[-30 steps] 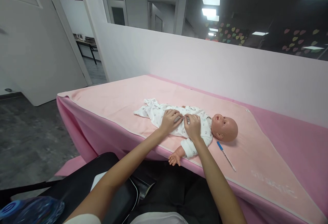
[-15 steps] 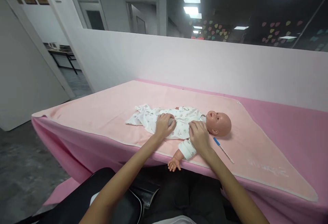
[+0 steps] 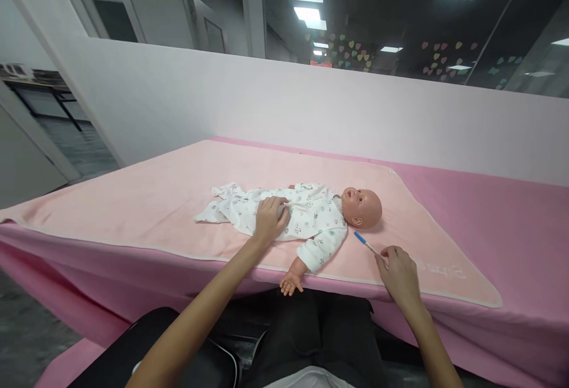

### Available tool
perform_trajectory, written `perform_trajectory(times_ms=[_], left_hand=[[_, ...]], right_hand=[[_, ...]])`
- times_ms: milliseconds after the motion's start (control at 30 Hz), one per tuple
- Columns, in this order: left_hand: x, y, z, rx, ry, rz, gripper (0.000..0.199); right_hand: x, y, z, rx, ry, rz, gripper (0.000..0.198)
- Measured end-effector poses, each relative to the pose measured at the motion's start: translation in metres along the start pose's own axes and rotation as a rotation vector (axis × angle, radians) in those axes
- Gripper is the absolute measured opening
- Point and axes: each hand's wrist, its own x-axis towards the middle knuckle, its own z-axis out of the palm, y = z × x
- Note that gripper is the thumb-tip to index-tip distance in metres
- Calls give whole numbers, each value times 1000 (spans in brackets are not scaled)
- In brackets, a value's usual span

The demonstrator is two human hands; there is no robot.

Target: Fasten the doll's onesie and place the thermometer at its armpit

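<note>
A baby doll [image 3: 362, 208] lies on its back in a white patterned romper [image 3: 311, 213], its head to the right. One of its arms stretches toward me, the small hand at the table's front edge. My left hand [image 3: 270, 220] rests on the doll's belly with fingers curled. A bit of something greyish-white shows between thumb and fingers; I cannot make out whether it is cloth. Beside the doll's head lies a thin white stick with a blue end, like a thermometer [image 3: 360, 238]. The fingers of my right hand [image 3: 399, 272] close on its near end, hiding the tip.
A light pink blanket [image 3: 169, 192] is spread over a darker pink cloth [image 3: 466, 210] on the table. Behind it stands a white wall [image 3: 311, 103] with a window above. A black chair [image 3: 195, 364] is at my lower left.
My right hand has left the doll's shoulder and moved right to the thermometer. My left hand stays on the belly. The view has turned to the right.
</note>
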Motion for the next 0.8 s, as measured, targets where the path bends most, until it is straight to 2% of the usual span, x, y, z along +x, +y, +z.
perform_trajectory(times_ms=[100, 233, 367, 467, 567, 667, 733, 800], left_hand=[[0, -1, 1, -33, -13, 23, 13], [1, -1, 1, -45, -18, 16, 13], [2, -1, 1, -21, -1, -11, 12], [2, 0, 1, -15, 6, -25, 11], [1, 1, 0, -41, 6, -4, 10], [-1, 3, -1, -101, -7, 27, 10], [-1, 4, -1, -133, -18, 27, 11], [-1, 3, 0, -127, -20, 11, 12]], right_hand=[[5, -5, -15, 141, -17, 16, 25], [22, -15, -44, 365, 72, 114, 28], [42, -29, -56, 433, 71, 159, 26], [53, -35, -51, 447, 10, 150, 31], [51, -33, -42, 391, -54, 208, 39], [43, -25, -35, 388, -212, 254, 40], [42, -19, -39, 474, -323, 229, 38], [49, -13, -54, 611, -390, 156, 37]])
